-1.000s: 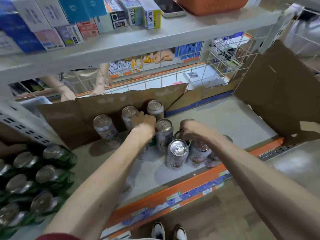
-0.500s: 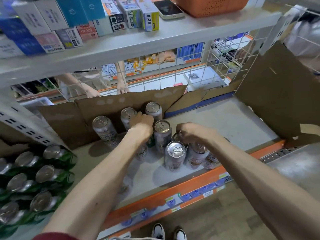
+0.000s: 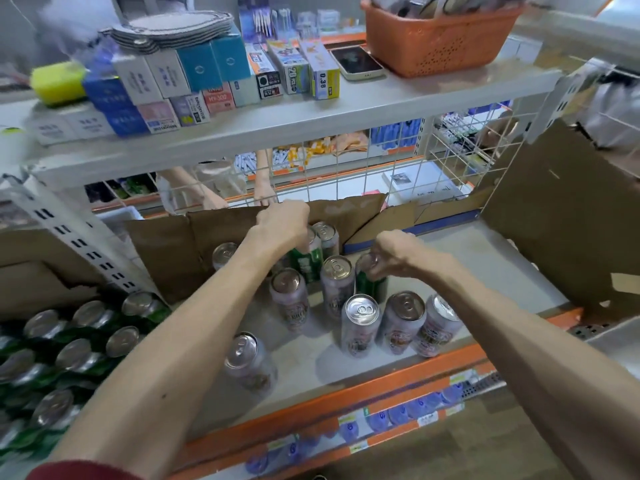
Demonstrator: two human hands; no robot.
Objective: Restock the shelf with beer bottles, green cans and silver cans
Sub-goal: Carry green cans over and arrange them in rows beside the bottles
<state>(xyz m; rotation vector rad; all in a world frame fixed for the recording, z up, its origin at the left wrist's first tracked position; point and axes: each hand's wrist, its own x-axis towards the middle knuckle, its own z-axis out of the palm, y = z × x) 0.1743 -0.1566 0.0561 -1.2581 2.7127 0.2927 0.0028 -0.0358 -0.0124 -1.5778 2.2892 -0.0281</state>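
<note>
Off the shelf's (image 3: 485, 268) left edge, packed green cans (image 3: 79, 355) lying flat. Mid-shelf toward the back edge, left grip (image 3: 282, 225) clamped round a green can (image 3: 308, 261). Just right, right grip (image 3: 394, 252) pinching a second can's (image 3: 372, 284) top. Silver cans (image 3: 360, 325) upright around, toward the front edge.

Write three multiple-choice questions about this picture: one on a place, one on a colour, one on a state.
1. Where is the phone? A) on the upper shelf beside the orange basket; B) among the cans; C) on the floor.
2. What colour is the can under the right hand? A) silver; B) red; C) green.
3. What does the left hand do? A) lies flat; B) grips a second can by the top; C) hangs empty.
1A: it lies next to the basket. 2C: its side is green. 3B: it curls over the lid.
</note>
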